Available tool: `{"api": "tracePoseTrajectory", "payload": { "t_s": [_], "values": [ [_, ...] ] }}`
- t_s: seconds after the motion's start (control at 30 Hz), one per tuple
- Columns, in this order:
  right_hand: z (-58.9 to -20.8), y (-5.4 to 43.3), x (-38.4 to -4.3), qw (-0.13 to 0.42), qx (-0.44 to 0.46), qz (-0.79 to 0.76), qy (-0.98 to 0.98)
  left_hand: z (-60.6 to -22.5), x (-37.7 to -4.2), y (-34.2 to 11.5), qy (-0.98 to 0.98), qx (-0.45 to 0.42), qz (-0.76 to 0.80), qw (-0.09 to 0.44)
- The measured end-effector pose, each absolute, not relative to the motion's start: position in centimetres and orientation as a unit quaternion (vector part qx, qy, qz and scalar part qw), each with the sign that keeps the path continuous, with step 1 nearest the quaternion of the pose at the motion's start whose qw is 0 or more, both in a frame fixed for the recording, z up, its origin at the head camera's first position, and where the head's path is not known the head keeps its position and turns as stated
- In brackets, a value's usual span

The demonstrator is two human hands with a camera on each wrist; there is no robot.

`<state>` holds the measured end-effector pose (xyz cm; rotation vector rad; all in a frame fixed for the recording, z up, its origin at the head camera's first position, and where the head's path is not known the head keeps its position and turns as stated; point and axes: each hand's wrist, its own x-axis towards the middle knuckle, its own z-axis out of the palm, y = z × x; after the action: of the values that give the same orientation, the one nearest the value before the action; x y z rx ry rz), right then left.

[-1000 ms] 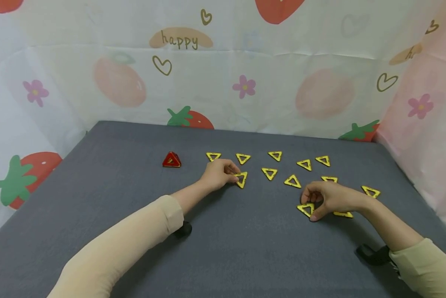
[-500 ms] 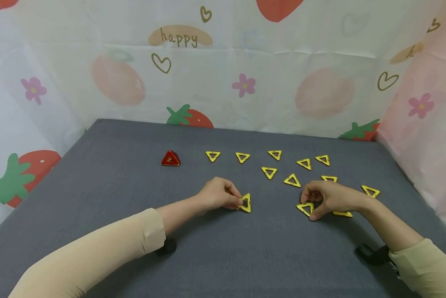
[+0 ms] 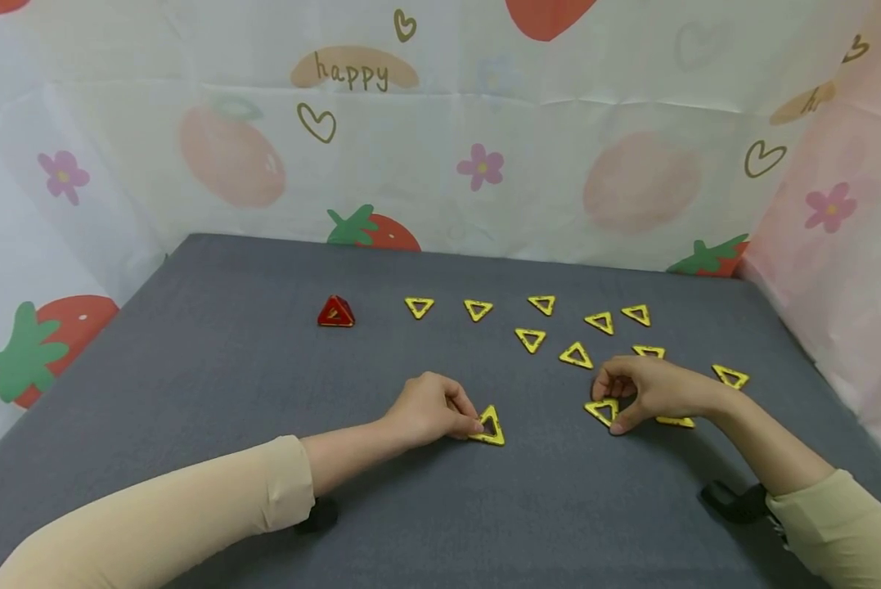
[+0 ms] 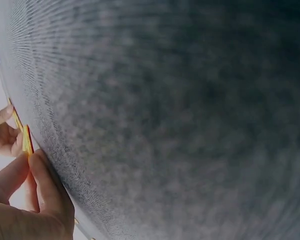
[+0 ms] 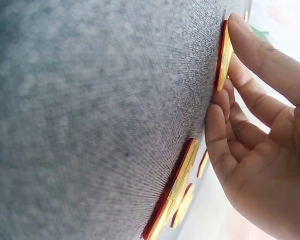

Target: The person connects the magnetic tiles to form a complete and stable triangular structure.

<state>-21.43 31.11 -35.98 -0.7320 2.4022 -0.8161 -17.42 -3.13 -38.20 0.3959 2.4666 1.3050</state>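
My left hand (image 3: 429,409) pinches a yellow triangular tile (image 3: 498,429) with an open middle, low over the cloth at the center of the head view. In the left wrist view that tile (image 4: 27,140) appears edge-on between thumb and finger. To the right, my right hand (image 3: 649,388) holds a second yellow triangular tile (image 3: 596,415) by thumb and fingers, at the cloth. Seen from the right wrist, this tile (image 5: 224,57) has a red underside. A gap separates the two held tiles.
Several more yellow triangular tiles lie flat behind the hands, such as one tile (image 3: 531,340). Another tile (image 3: 676,422) is partly hidden under the right wrist. A small red pyramid (image 3: 335,312) stands at the back left. Grey cloth (image 3: 381,540) covers the table, with printed curtains around.
My left hand has drawn its tile toward me from the row at the back, and the tile has turned to point away from me. The right hand stays in place.
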Motion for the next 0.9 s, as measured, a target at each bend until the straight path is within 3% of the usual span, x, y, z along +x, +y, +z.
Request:
{"api": "tracePoseTrajectory", "payload": {
  "t_s": [0.53,0.9],
  "values": [
    [-36.1,31.1,-21.6,0.243,-0.268,-0.288,0.887,-38.3,-16.2,-3.3,0.894,0.262,0.357,0.063],
    [-36.2,31.1,-21.6,0.241,-0.271,-0.288,0.886,-38.8,-17.1,-3.9,0.875,0.330,0.342,0.088]
  ]
}}
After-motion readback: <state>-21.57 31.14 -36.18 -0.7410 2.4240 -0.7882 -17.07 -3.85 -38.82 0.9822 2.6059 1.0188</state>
